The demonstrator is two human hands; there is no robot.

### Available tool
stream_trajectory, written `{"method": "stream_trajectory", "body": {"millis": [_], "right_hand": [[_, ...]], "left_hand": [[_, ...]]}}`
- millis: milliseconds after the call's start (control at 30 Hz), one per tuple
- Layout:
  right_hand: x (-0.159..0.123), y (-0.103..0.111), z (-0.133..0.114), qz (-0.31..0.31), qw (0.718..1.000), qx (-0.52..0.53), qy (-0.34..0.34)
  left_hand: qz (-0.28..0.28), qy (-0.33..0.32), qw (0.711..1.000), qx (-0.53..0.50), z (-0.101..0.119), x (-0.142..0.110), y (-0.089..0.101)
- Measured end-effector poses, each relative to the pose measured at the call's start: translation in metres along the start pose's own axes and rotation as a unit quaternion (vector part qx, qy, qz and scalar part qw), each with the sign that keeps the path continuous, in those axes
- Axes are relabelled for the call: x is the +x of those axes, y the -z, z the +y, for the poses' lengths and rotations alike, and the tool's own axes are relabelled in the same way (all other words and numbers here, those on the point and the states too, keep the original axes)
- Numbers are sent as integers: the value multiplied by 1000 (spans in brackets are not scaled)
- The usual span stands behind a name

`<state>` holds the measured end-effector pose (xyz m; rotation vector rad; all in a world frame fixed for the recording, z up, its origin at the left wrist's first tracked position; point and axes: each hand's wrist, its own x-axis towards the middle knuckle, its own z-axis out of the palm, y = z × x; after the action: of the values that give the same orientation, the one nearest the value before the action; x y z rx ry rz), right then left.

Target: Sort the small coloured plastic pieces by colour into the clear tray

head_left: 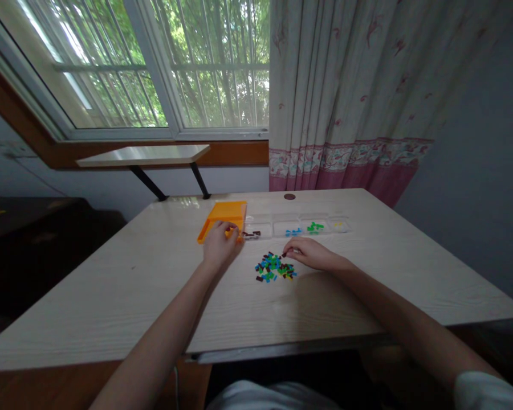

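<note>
A mixed pile of small blue, green, brown and yellow plastic pieces [270, 266] lies on the table. At its upper right edge, my right hand [310, 253] pinches a dark brown piece [284, 255] between thumb and fingertips. My left hand [220, 244] is over the orange box [226, 210], its fingers curled together; what they hold is too small to make out. Just right of that hand, a clear tray [265, 230] has brown pieces [252, 234] in it. Further along the row are blue pieces [293, 232], green pieces [315, 228] and a few yellow ones [337, 224], each in separate clear compartments.
The pale wooden table [154, 296] has its front edge close to my body. A small raised shelf [149, 154] on black legs stands at the back left. Behind the table are a window and a long curtain [325, 114]. A round brown disc [289, 196] sits near the back edge.
</note>
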<state>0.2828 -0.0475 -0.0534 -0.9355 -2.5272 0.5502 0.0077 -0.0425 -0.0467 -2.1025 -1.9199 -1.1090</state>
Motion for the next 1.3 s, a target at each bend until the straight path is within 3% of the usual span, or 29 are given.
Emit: {"method": "stream_trajectory", "body": {"millis": [200,333,733,1067,1300], "right_hand": [[1,-3,-2,49,998,24,-13],[4,-7,-5,71,995,64,-15],[7,-8,-19,69,985,156,-26],[7,-8,-18,74,986,146,-18],[5,-9,-12,46,996,69,31]], "left_hand": [[-108,-173,971,-128,30,-17,-3],[-145,-219,952,-156,53,-28,-6],[-146,-232,948,-164,63,-32,-7],[-124,-222,948,-193,60,-30,-6],[-22,-156,962,-224,53,-20,1]]}}
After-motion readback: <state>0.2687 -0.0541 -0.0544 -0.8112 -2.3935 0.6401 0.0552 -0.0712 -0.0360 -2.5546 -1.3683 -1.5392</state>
